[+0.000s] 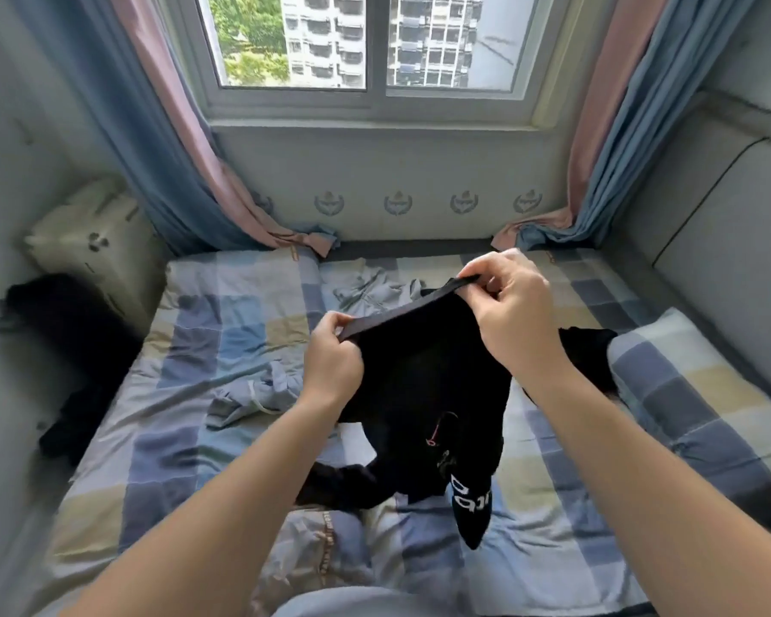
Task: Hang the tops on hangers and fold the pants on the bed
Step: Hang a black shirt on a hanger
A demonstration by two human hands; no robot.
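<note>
"Black pants (428,394), where are they now?"

"Held up over the middle of the bed (223,313). The left hand (330,354) and the right hand (508,305) are set apart, each pinching the waistband, so it's stretched between them. The legs hang down and trail onto the checked sheet."

"So not folded yet?"

"No. I'd say the fold is only starting. Nothing on the bed looks neatly folded, and I can't see any hangers."

"What's left, then?"

"A crumpled pale blue garment (365,287) lies just beyond the pants, and another pale blue piece (250,394) lies to the left. There's also a dark heap (63,340) at the left edge. Most of the job is probably still ahead."

"And the room?"

"The bed fills it wall to wall. There's a checked pillow (708,394) on the right, a pale cushion (94,247) in the far left corner, and a window (365,46) at the head with blue and pink curtains (174,149) reaching the mattress."
</note>
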